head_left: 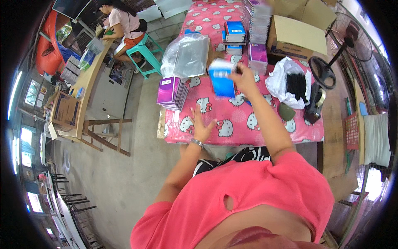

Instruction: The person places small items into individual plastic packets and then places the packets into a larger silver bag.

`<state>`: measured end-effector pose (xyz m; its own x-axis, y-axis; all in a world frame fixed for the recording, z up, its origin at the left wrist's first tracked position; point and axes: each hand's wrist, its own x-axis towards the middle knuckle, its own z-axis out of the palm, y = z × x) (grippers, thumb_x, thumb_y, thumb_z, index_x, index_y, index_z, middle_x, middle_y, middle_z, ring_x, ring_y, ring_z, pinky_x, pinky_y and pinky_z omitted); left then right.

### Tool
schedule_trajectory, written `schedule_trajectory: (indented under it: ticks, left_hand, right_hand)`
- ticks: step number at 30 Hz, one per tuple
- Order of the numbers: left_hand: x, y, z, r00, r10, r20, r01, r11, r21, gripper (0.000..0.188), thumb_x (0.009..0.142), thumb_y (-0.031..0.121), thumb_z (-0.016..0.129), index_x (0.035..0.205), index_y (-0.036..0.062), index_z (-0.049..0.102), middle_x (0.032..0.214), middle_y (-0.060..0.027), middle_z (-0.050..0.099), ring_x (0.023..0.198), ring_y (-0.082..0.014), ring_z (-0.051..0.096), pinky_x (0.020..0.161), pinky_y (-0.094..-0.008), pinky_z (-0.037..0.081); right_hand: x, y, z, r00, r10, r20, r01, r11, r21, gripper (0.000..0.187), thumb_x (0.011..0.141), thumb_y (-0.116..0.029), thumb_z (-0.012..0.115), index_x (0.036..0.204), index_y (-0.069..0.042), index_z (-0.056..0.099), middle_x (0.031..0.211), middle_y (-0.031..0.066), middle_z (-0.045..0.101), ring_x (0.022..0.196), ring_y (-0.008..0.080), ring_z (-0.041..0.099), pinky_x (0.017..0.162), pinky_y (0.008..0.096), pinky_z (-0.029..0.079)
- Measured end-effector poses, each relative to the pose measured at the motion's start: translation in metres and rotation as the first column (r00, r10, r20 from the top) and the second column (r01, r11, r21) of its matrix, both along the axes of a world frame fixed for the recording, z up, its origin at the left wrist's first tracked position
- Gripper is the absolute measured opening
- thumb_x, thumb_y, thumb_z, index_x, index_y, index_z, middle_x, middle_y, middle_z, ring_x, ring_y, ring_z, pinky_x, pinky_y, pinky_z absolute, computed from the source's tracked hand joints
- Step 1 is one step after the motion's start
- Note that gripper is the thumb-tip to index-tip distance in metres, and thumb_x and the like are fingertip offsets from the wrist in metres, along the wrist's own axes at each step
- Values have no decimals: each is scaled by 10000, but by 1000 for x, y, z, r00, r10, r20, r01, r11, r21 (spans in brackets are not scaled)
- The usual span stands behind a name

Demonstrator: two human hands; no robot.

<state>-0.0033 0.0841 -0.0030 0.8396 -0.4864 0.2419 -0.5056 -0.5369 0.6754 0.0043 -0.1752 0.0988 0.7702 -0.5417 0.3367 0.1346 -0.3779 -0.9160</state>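
Note:
My right hand [243, 79] grips a blue notebook [222, 84] by its right edge, tilted above the table; its upper part is blurred. My left hand [202, 125] hovers at the near side of the table with fingers spread, holding nothing, and a metal watch is on its wrist. Left of the notebook stands a stack of purple spiral notebooks [171, 92]. Beyond it lies a pile of clear plastic sleeves [191, 58]. Behind my right hand are a stack of blue notebooks [235, 30] and tall stacks of purple notebooks [258, 54].
A pink patterned cloth [242, 135] covers the table. On its right are a white plastic bag [278, 83] with black strips, a tape dispenser [314, 108] and an open cardboard box [288, 43]. A black fan stands beyond. Far left, a person sits on a green stool [145, 54] at a wooden counter.

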Motion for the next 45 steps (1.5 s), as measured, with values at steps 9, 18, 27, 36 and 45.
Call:
schedule_trajectory:
  ticks: [9,18,27,36,45]
  left_hand:
    - [-50,-25,47,830,-451,-329,212,800,-562,851,589,-101,583,1360,100,285,1178,-90,457,1095,-187,465,924,-311,417]
    - [-53,-27,16,710,-463,-531,111,817,-565,749,614,-72,635,1289,43,331,1115,-71,538,1048,-175,541,899,-318,454]
    - [-43,-22,3,754,-452,-477,260,872,-414,750,600,12,743,1261,52,391,1156,-89,570,1087,-200,550,939,-351,448]
    - [18,-25,57,491,-585,-645,575,774,-264,692,627,184,812,1223,-24,528,1148,-117,609,1057,-203,556,951,-314,408]
    - [37,-58,68,416,-410,-811,500,848,-173,611,794,310,720,1234,-61,515,1122,-124,608,991,-178,571,886,-300,445]
  right_hand:
    - [-160,63,-58,905,411,-106,-403,911,91,666,651,-90,733,1233,-48,412,1112,81,528,1069,175,512,915,302,420]
    - [-150,71,-102,912,368,-180,-313,910,273,935,556,-208,826,1299,-10,294,1172,188,531,1095,259,555,937,342,434]
    - [-157,64,1,934,279,-224,-351,840,-414,941,611,-319,804,1351,12,325,1233,213,497,1196,348,463,1023,427,348]
    - [-159,40,-2,835,140,-532,-333,898,-286,549,690,-352,760,1078,-1,593,1003,134,603,955,245,577,832,378,446]
    - [-192,76,-59,894,225,-387,248,471,847,470,774,-403,718,1059,-48,602,916,56,616,847,172,570,775,318,459]
